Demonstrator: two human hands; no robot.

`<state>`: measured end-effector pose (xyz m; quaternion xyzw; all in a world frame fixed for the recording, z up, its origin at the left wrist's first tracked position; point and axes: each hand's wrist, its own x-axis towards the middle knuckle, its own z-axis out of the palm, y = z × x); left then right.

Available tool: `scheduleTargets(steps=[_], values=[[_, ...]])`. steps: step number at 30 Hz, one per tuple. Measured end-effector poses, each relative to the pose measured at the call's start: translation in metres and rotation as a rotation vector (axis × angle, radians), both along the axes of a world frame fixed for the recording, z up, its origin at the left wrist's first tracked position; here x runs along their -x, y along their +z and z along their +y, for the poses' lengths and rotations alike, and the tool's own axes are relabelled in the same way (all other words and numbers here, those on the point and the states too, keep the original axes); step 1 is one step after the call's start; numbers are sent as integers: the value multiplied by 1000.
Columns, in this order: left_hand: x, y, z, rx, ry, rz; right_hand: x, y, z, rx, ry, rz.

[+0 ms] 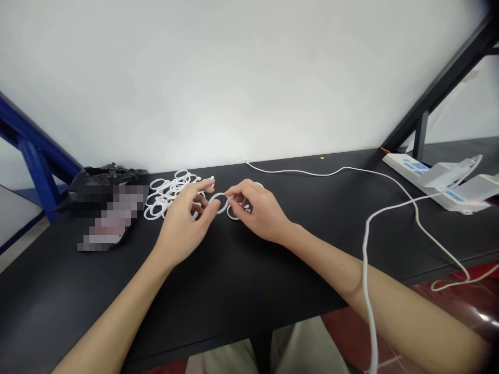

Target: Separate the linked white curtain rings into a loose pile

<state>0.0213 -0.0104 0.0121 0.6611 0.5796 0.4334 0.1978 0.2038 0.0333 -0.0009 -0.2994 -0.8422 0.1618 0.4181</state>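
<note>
A thin white plastic ring (220, 194) is between my two hands, just above the black tabletop. My right hand (259, 208) pinches its right edge between thumb and fingertips. At the ring's left edge is the thumb of my left hand (185, 218), whose fingers are apart with the index finger stretched out; whether the thumb presses on the ring I cannot tell. Behind and left of that hand lies a pile of white rings (158, 200) with small knobs. More white rings (233, 213) lie under my right hand, partly hidden by it.
Left of the pile are a black plastic bag (105, 174) and a blurred-out flat item (113, 218). A white power strip (436, 182) with plugs stands at the right. A white cable (366, 228) crosses over my right forearm. A white wall (234, 93) closes the back.
</note>
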Motion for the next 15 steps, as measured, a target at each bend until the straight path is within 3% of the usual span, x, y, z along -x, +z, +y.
scheduleTargets(steps=[5,15], values=[[-3,-9,0,-110,-38,351,-6,0,6,100,64,63],[-3,-12,0,-161,-117,431,-4,6,2,139,120,36]])
